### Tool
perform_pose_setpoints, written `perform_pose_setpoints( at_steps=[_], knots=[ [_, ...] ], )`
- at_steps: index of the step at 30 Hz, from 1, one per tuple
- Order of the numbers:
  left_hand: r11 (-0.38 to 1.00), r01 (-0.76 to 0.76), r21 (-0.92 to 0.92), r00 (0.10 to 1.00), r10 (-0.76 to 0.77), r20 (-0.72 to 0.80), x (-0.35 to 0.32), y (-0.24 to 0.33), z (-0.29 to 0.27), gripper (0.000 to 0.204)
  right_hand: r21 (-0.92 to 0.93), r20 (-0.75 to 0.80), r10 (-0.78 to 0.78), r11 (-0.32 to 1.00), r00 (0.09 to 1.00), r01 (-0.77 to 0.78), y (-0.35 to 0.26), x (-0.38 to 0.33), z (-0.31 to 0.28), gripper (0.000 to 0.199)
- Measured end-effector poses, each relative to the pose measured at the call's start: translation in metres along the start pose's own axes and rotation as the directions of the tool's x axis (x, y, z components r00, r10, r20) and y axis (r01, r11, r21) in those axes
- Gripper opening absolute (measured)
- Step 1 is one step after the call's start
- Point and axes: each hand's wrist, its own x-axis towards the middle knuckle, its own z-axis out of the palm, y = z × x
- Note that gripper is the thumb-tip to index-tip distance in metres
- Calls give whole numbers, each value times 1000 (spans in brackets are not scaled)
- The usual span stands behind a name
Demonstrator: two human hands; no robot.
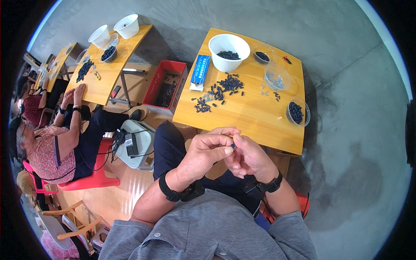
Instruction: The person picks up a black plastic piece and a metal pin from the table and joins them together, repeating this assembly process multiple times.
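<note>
A tiny black plastic piece (pixel 232 146) is pinched between the thumb and fingertips of the left hand (pixel 207 151), with the right hand (pixel 249 157) closed around it from the other side, both held above the lap, just in front of the small yellow wooden table (pixel 260 121). On this table a loose heap of small black pieces (pixel 219 92) lies near a big white plastic bowl (pixel 229 46) with dark pieces at its bottom. A clear plastic cup (pixel 297 112) at the right edge holds more black pieces, and another clear cup (pixel 277 78) holds small metal parts.

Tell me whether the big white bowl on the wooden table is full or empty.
Nearly empty: the white bowl holds only a thin heap of small black parts at its bottom, with bare white walls above.
</note>
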Motion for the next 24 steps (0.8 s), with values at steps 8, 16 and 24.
perform_pose_setpoints(
  at_steps=[8,16,24],
  knots=[
    [992,81,-102,996,-76,55,3,7,2,18,-23,-53,35,999,998,-36,0,-1,6,54],
    [993,117,-14,993,-116,35,10,9,0,16,288,-104,1,957,995,29,18,9,17,36],
    [943,330,-36,944,-329,29,21,10,-12,17,352,-96,4,936,995,30,17,15,-4,35]
  ],
)
